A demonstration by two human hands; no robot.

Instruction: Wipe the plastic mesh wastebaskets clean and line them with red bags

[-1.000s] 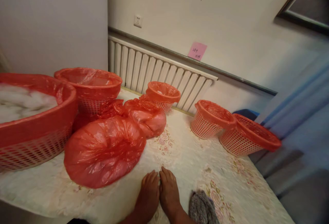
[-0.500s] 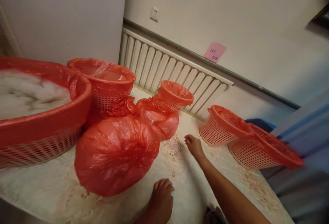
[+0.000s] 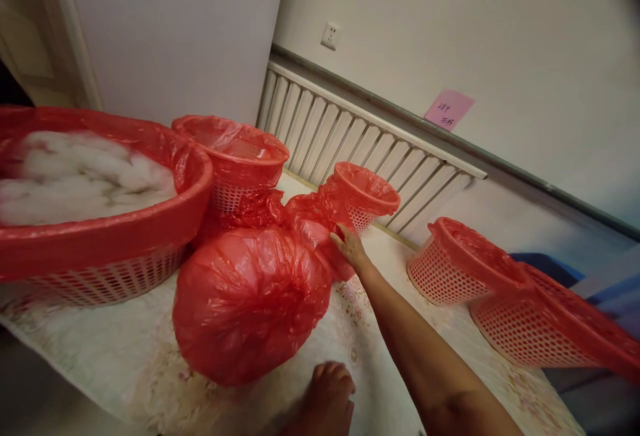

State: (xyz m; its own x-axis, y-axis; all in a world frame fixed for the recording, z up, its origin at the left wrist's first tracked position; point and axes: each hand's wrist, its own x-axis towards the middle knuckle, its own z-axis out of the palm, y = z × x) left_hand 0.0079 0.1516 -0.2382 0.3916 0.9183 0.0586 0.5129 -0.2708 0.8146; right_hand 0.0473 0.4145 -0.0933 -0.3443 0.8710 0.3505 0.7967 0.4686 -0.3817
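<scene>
My right hand (image 3: 349,247) reaches to the smaller red plastic bag (image 3: 315,217) with thumb and fingers apart. The fingertips are at the side of this bag; whether they press on it I cannot tell. In front of it lies a large, stuffed red plastic bag (image 3: 245,306), rounded and shiny, its contents hidden. At the lower edge of the view, my left hand (image 3: 331,393) is low over the flowered tablecloth, right of the large bag and apart from it. Its fingers are loosely bent and seem to hold nothing.
On the left, a big lined basket (image 3: 115,239) holds white fluffy stuffing (image 3: 85,179). Behind the bags stand a medium basket (image 3: 235,176) and a small basket (image 3: 367,189). Two more baskets, a nearer one (image 3: 530,323) and another (image 3: 447,269), stand right. A radiator (image 3: 345,136) lines the wall.
My right hand has moved from over the tablecloth, forward and left, to the smaller red bag. The view has turned left, so everything sits farther right. My left hand stays low.
</scene>
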